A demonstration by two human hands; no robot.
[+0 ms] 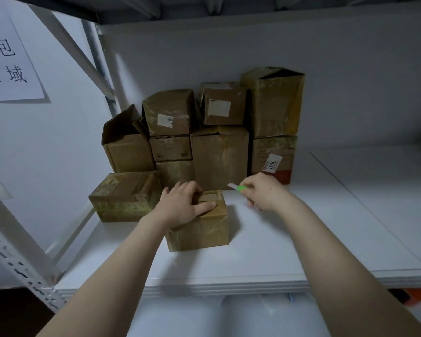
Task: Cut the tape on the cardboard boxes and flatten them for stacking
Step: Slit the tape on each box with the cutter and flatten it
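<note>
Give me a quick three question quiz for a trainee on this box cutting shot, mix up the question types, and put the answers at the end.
1. True or false: the left hand holds the small box from above, at the front of the white shelf.
2. Pick one: the right hand grips A) a tape roll, B) a green-handled cutter, C) a marker.
3. Fill the gap: the cutter's blade is ____ the small box (on the tape of / clear of).

Key: 1 true; 2 B; 3 clear of.
</note>
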